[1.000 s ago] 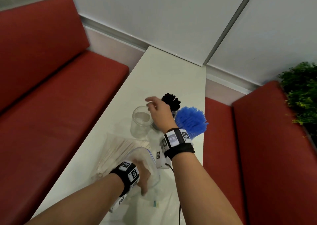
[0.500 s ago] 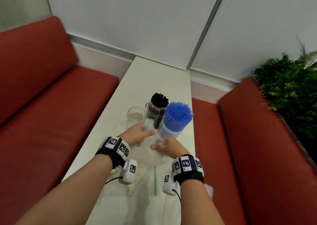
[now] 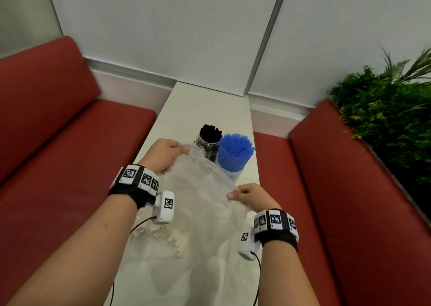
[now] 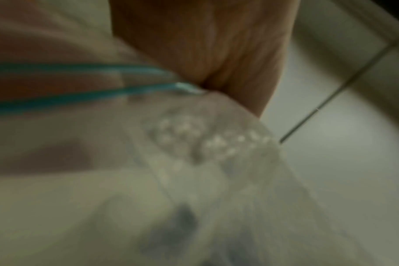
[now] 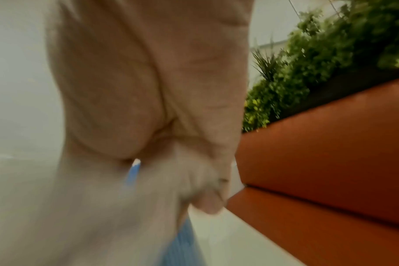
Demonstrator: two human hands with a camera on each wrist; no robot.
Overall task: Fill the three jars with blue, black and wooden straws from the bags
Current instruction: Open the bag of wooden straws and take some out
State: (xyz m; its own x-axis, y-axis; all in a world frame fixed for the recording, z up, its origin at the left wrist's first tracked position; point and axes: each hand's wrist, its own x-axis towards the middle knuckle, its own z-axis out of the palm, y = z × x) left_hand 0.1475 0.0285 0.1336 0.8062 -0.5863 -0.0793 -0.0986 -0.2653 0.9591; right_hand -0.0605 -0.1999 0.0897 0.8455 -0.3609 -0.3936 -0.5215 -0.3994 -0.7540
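Two filled jars [image 3: 211,142] side by side behind the bag [image 3: 200,196] on the table [image 3: 210,103].

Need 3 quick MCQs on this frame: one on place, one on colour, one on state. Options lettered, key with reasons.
1. Where does the jar of blue straws stand relative to the jar of black straws?
A. to its left
B. to its right
C. stacked on it

2. What colour are the bench seats beside the table?
A. red
B. grey
C. green

3. What are the hands doing with the clear plastic bag?
A. both grip it
B. only one grips it
C. neither touches it

Key: B, the blue bundle sits on the table's right side, next to the black one. A, both cushions are red. A, left hand and right hand each clutch an edge of the raised bag.
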